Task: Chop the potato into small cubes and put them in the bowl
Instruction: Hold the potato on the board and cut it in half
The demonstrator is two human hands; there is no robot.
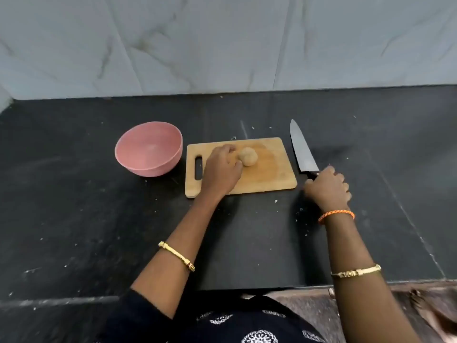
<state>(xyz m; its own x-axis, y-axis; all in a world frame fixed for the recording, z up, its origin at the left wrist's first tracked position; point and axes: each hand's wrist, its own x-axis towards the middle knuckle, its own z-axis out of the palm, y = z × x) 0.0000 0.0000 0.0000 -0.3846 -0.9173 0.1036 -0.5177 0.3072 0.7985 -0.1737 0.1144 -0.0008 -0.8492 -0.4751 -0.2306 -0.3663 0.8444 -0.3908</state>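
A whole pale potato (248,156) sits on the wooden cutting board (272,174) in the middle of the black counter. My left hand (221,169) lies on the board just left of the potato, its curled fingers touching the potato's side. A large knife (303,151) lies on the counter to the right of the board, blade pointing away from me. My right hand (327,188) grips its black handle. An empty pink bowl (149,148) stands to the left of the board.
The black counter (99,231) carries small pale crumbs around the board. A grey marble wall (222,40) rises behind it. The counter's front edge runs near my body, with a step down at the right.
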